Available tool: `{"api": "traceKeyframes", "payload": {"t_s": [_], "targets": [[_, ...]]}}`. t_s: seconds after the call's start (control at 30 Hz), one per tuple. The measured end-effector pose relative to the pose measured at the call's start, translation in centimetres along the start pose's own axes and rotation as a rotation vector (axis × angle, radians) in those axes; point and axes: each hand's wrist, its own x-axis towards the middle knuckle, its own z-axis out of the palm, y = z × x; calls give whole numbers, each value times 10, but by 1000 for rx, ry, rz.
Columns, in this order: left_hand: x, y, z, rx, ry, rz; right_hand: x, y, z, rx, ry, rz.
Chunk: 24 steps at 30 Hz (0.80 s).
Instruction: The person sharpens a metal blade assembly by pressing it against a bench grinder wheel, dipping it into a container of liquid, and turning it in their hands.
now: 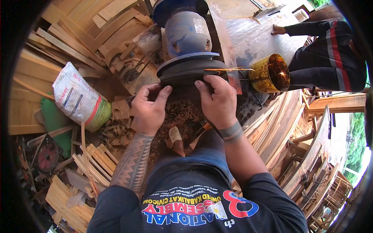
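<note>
A dark flat metal piece [182, 80] spans the gap between my two hands, against the grinding wheel [190, 69] of a blue bench grinder [187, 35]. My left hand [150, 106] pinches its left end between thumb and fingers. At the right end, my right hand [218, 99] grips it the same way, close to the wheel. Orange sparks fly rightward from the wheel into a yellow metal can [269, 73]. The piece's lower edge blends into shadow.
Another person [326, 54] in dark clothes stands at the right, one hand on a pale surface [256, 37]. A white sack [79, 95] leans at the left. Wood strips [97, 163] and planks [279, 128] lie on both sides. Shavings cover the floor.
</note>
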Motion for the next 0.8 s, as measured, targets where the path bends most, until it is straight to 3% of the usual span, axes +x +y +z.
{"api": "traceKeyframes", "payload": {"t_s": [0.1,0.2,0.63,0.8], "targets": [[0,-2,14,-84,-21,0,0,8,-10,-7,22,41],[-2,7,25,106,10,32,1,13,-21,16,41,87],[-3,31,79,3,-77,144,1,52,-56,67,50,336],[-4,34,89,37,-66,195,0,66,-59,45,82,253]]}}
